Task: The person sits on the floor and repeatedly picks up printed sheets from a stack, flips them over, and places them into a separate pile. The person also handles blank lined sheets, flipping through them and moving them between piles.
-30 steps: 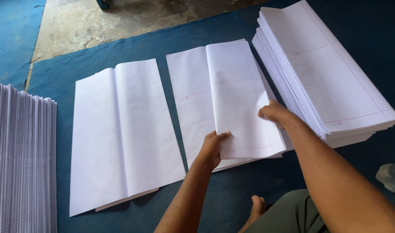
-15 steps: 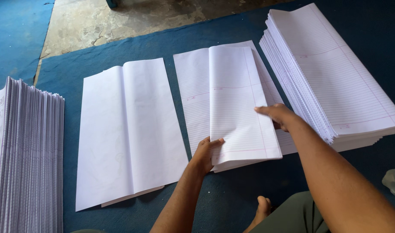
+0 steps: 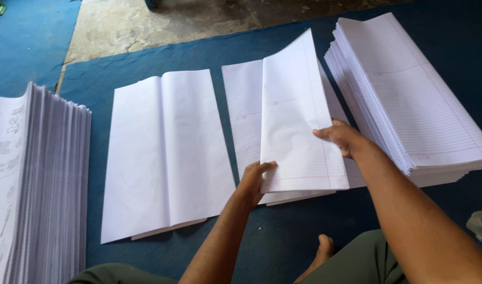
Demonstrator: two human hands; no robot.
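A tall stack of white printed sheets [image 3: 36, 184] stands at far left on the blue mat [image 3: 120, 68]. Beside it lies a flat folded blank white sheet [image 3: 167, 152]. The left hand [image 3: 254, 181] pinches the bottom edge of 1 lined white folded sheet [image 3: 298, 126], lifted above a small pile; the right hand [image 3: 343, 138] appears to grip its right edge. A thick lined-paper stack [image 3: 409, 94] sits at right.

No packages, labels, signs or screens show here; only loose stacks of paper sheets lie on the blue floor mat.
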